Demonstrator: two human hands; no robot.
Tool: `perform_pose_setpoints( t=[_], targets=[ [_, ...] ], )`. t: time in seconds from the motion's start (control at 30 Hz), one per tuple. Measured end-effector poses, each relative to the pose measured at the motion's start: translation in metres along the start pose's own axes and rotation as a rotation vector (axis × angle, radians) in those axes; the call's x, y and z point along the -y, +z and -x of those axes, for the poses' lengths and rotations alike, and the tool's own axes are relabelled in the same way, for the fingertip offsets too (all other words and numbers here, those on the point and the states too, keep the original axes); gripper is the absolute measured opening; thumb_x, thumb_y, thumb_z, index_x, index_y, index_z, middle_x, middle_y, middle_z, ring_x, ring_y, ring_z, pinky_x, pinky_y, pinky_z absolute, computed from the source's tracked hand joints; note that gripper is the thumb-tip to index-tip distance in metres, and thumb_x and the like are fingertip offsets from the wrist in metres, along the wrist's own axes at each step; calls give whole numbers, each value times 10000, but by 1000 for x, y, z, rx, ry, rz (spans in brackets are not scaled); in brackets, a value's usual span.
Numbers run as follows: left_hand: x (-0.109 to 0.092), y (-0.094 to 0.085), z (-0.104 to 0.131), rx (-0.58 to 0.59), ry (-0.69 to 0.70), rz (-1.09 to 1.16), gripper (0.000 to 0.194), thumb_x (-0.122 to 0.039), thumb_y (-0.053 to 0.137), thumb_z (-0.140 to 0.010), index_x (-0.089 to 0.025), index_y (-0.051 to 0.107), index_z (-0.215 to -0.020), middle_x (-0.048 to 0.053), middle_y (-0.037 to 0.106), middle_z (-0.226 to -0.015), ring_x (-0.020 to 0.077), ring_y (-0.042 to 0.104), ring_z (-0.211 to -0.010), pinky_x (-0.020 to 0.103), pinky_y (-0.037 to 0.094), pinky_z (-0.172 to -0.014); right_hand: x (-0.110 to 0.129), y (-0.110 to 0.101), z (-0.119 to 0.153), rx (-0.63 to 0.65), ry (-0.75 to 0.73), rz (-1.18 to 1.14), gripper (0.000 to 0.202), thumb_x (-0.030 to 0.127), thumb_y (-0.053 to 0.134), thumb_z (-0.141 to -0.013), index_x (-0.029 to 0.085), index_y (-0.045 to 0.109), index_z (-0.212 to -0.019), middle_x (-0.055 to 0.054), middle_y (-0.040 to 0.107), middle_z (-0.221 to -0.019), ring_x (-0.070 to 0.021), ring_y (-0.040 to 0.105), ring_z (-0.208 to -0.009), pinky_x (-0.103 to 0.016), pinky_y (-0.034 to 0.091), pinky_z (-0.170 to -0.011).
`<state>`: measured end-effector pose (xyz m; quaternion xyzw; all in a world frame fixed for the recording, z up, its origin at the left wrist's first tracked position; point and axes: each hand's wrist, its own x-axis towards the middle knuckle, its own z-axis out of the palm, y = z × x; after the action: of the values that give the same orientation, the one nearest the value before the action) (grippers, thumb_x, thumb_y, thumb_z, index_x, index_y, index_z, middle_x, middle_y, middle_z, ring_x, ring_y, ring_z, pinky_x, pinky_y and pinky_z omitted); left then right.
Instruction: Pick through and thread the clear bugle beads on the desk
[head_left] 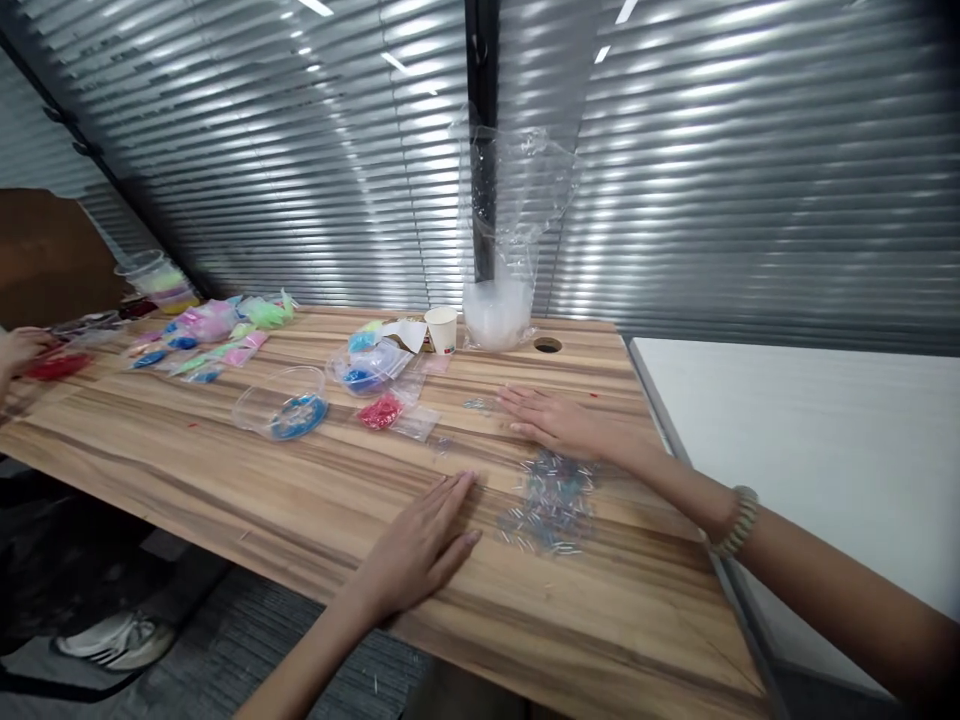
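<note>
On the wooden table lies a loose heap of small clear and bluish tube-like pieces point(555, 505). My right hand point(551, 422) rests flat at the heap's far edge, fingers stretched out to the left. Just beyond its fingertips is a small cluster of similar pieces point(475, 404). To the left of the heap, my left hand point(421, 545) lies with its fingers straight and its thumb apart, holding nothing. A little farther off sits a small bag of red pieces point(380, 411), close to a clear round tub with blue pieces point(298, 415).
Farther back stand a white paper cup point(442, 330), a clear plastic bag around a whitish container point(497, 312) and a lidded tub point(364, 362). Several colourful bags point(210, 322) lie at the left. Another person's hand point(26, 350) is at the far left. A white table point(810, 430) adjoins on the right.
</note>
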<state>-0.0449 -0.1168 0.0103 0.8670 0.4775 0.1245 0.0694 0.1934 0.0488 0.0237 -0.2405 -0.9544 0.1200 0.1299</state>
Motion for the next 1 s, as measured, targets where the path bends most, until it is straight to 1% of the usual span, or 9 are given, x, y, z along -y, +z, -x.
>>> perform_pose_setpoints(
  t=[0.07, 0.2, 0.3, 0.43, 0.57, 0.7, 0.87, 0.93, 1.0],
  targets=[
    [0, 0, 2, 10, -35, 4, 580, -372, 363, -958, -209, 100, -1449, 80, 302, -1458, 186, 329, -1323, 374, 355, -1081, 15, -7, 21, 32, 33, -71, 510, 433, 190, -989, 199, 295, -1429, -25, 277, -1462, -158, 220, -1366, -365, 210, -1128],
    [0, 1, 7, 3, -63, 25, 571, -372, 369, -958, -211, 120, -1445, 79, 332, -1444, 180, 359, -1306, 353, 374, -1068, 49, -11, 51, 128, -55, -53, 467, 432, 275, -980, 227, 394, -1382, -40, 382, -1411, -196, 264, -1350, -421, 193, -1121],
    [0, 1, 10, -7, -50, 49, 566, -352, 386, -955, -224, 131, -1443, 82, 353, -1432, 184, 390, -1287, 354, 389, -1055, 64, -5, 51, 112, -129, -48, 444, 398, 297, -983, 224, 396, -1380, -48, 434, -1377, -195, 254, -1353, -434, 164, -1126],
    [1, -1, 12, -53, -32, 92, 594, -312, 398, -953, -238, 82, -1450, 82, 379, -1417, 181, 416, -1269, 355, 418, -1029, 68, 2, 33, 103, -229, -53, 449, 381, 296, -986, 215, 368, -1396, -30, 445, -1370, -167, 249, -1354, -384, 161, -1137],
    [4, 2, 12, -108, -68, 144, 623, -298, 383, -957, -221, 18, -1456, 94, 378, -1416, 178, 412, -1272, 358, 425, -1022, 68, 7, 24, 134, -262, -63, 440, 373, 274, -992, 213, 387, -1386, -21, 464, -1354, -156, 247, -1355, -375, 138, -1143],
    [7, 5, 7, -120, -69, 167, 613, -294, 387, -955, -213, 46, -1458, 91, 379, -1415, 180, 414, -1270, 352, 422, -1024, 61, 14, 17, 149, -224, -17, 452, 386, 266, -991, 201, 388, -1384, -36, 439, -1374, -173, 251, -1354, -395, 162, -1129],
    [9, 1, 7, -171, -39, 126, 514, -242, 371, -958, -250, 185, -1437, 64, 438, -1378, 179, 477, -1219, 336, 456, -993, 24, 22, -8, 88, -152, 89, 477, 398, 256, -988, 159, 403, -1374, -67, 407, -1394, -188, 229, -1361, -405, 158, -1128],
    [9, -1, 9, -196, 16, 114, 504, -196, 359, -955, -259, 207, -1431, 54, 491, -1335, 171, 503, -1193, 324, 469, -980, 9, 19, -16, 54, -66, 117, 493, 410, 263, -983, 143, 404, -1373, -84, 351, -1425, -210, 200, -1371, -426, 146, -1127],
    [8, -1, 11, -222, 68, 93, 509, -157, 359, -946, -255, 225, -1427, 54, 531, -1295, 169, 514, -1181, 317, 475, -975, 4, 15, -16, 27, 29, 109, 511, 431, 257, -980, 155, 367, -1395, -79, 312, -1445, -216, 198, -1371, -440, 150, -1125]
  ],
)
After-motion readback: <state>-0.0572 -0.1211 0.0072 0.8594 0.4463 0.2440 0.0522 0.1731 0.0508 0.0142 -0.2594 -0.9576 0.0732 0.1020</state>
